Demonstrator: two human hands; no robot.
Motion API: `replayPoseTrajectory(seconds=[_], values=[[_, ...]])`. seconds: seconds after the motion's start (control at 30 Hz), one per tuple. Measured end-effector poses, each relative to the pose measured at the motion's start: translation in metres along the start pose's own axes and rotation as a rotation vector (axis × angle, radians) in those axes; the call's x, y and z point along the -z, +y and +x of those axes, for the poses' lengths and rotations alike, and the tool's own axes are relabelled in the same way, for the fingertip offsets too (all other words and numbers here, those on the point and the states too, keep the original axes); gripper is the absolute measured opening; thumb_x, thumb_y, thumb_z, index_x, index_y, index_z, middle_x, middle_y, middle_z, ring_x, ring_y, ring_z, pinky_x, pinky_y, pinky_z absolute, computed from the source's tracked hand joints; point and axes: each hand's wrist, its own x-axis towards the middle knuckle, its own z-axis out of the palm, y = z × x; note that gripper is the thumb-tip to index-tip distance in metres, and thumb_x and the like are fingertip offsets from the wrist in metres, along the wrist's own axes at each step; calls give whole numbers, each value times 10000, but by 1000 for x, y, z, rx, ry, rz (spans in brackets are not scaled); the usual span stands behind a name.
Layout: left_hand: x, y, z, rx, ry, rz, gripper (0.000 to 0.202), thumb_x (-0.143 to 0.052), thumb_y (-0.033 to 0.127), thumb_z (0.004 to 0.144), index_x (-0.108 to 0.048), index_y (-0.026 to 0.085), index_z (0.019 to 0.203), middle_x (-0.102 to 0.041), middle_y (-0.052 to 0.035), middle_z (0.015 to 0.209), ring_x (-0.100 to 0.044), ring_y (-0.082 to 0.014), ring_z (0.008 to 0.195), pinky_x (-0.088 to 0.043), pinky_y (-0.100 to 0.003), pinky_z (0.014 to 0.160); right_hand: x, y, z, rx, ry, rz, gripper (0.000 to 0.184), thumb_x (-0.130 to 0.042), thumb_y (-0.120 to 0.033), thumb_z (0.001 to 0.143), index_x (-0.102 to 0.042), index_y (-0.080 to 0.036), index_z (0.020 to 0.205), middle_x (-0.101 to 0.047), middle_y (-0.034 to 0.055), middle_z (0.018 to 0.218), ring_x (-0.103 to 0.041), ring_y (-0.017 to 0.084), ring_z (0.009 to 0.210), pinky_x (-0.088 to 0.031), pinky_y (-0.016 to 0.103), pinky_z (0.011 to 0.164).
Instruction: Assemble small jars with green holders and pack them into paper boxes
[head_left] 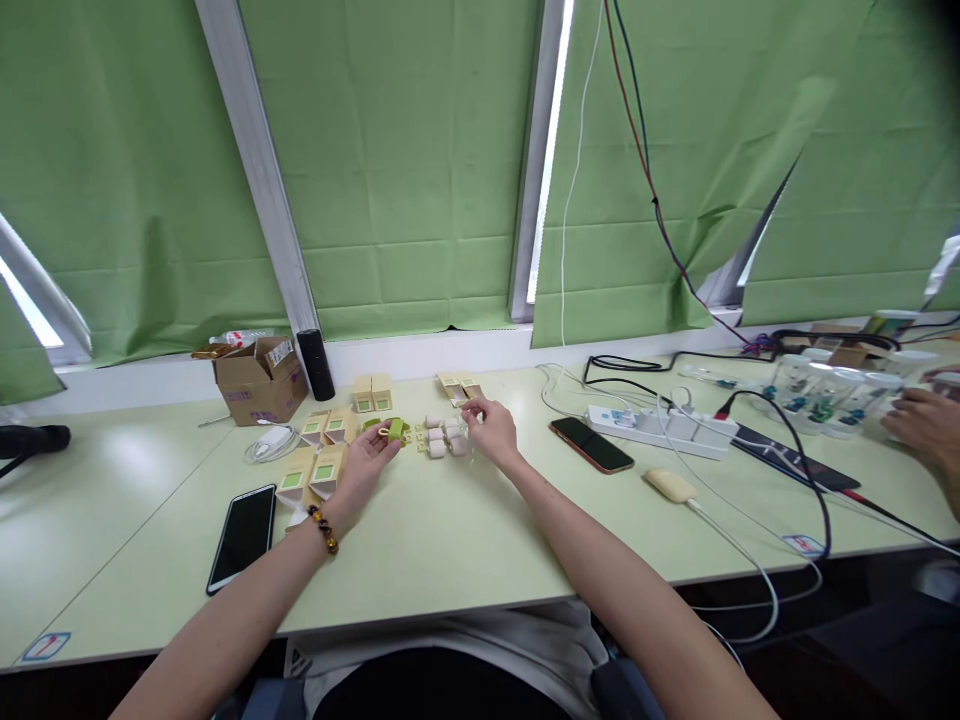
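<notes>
On the pale tabletop, my left hand (364, 462), with a beaded bracelet on its wrist, is closed on a small green case with a loop (395, 430). My right hand (493, 431) pinches thumb and fingers together at the right edge of a cluster of small white rounded pieces (436, 447). What sits between those fingertips, if anything, is too small to make out. Between the green case and the white pieces lie tiny yellowish parts (421, 437). Small cardboard boxes with green windows (328, 473) stand beside and behind my left hand.
Left of my forearm lies a phone (242, 537); another phone (592, 444) is right of my right hand. A power strip (664, 430), cables and a beige device (670, 486) take up the right. Behind stand a carton (259, 385) and black cylinder (315, 365). Another person's hand (926, 420) is near clear cups (832, 395).
</notes>
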Motion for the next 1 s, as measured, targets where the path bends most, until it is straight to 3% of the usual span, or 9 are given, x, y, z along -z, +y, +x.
replayPoseTrajectory(seconds=[0.13, 0.3, 0.47, 0.63, 0.73, 0.83, 1.0], values=[[3, 0, 0, 52, -45, -95, 650, -940, 380, 764, -675, 166, 1318, -770, -138, 1241, -731, -251, 1141, -514, -433, 1097, -2, -5, -7, 181, -176, -311, 280, -638, -175, 863, -776, -230, 1100, -775, 75, 1068, -608, 286, 1121, -462, 377, 868], [5, 1, 0, 40, -79, -129, 608, -919, 350, 804, -680, 162, 1330, -759, -143, 1283, -726, -244, 1168, -505, -414, 1104, -2, -8, -13, 355, -292, -556, 352, -693, -182, 838, -772, -202, 1181, -741, 132, 1214, -539, 329, 1215, -396, 434, 1008], [4, 1, 0, 41, -43, -126, 623, -938, 362, 780, -681, 157, 1310, -757, -143, 1280, -715, -248, 1192, -486, -426, 1135, 0, -8, -17, 427, -392, -694, 331, -727, -191, 810, -781, -183, 1137, -704, 178, 1185, -510, 355, 1189, -372, 442, 964], [4, 2, 1, 34, -43, -127, 647, -941, 382, 776, -674, 156, 1320, -767, -136, 1244, -726, -236, 1149, -498, -411, 1109, 1, -10, -17, 449, -384, -695, 276, -725, -143, 798, -780, -156, 1068, -690, 183, 1161, -510, 356, 1185, -382, 447, 960], [4, 4, 0, 14, -43, -123, 614, -925, 380, 801, -677, 165, 1320, -768, -129, 1241, -730, -232, 1137, -514, -387, 1077, 3, -13, -12, 402, -295, -475, 262, -728, -162, 826, -764, -189, 1084, -690, 147, 1200, -521, 341, 1202, -397, 455, 990], [4, 6, -1, 0, -39, -124, 582, -912, 372, 819, -680, 174, 1315, -764, -122, 1254, -730, -227, 1144, -522, -371, 1064, 4, -19, -9, 335, -197, -7, 253, -745, -275, 855, -740, -235, 1104, -699, 93, 1173, -572, 302, 1153, -429, 459, 1017], [5, 6, 0, 3, -34, -131, 587, -916, 371, 816, -678, 174, 1315, -761, -122, 1258, -730, -226, 1134, -526, -372, 1058, 0, -32, -13, 173, -287, 723, 395, -871, -420, 740, -732, -264, 1075, -729, 72, 1156, -646, 270, 1065, -517, 400, 899]])
